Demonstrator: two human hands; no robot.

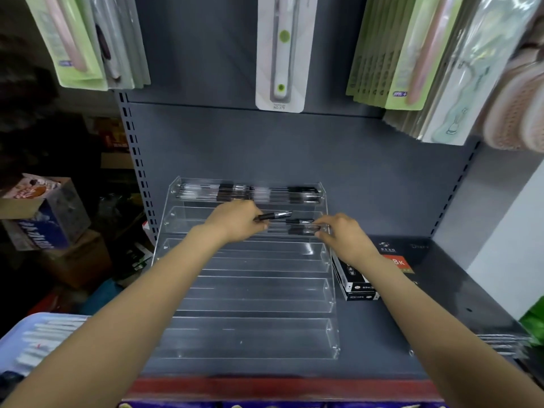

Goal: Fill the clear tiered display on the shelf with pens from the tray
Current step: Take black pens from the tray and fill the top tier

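**Second tier being loaded; lower tiers not yet filled**

At centre frame, on the grey shelf (435, 290), the clear tiered display (250, 301) is seen with pens in two tiers only. The top tier holds a full row of pens (250, 193). The second tier holds a few pens (303, 228) at its right end. The three tiers below appear bare.

The left hand (235, 223) is closed round a black pen (275, 215), which is held over the second tier, tip towards the right. The right hand (343, 234) is placed at the right end of that tier, its fingertips (319, 226) pinching or steadying the pens laid there; which of the two cannot be told.

The step in hand is judged to be the laying of pens into the second tier. The task is judged less than half done. The next move calls for the held pen to be lowered flat into the trough, parallel with those beside it, and released.

At lower left of the frame, the blue tray (11, 331) with further pens (44, 340) is seen, well apart from the display. Black boxes (357, 282) lie just beside the display at the right. Hanging packets (279, 51) are noted at the top of the frame; they do not obstruct the tier. No obstruction to the tier is seen.
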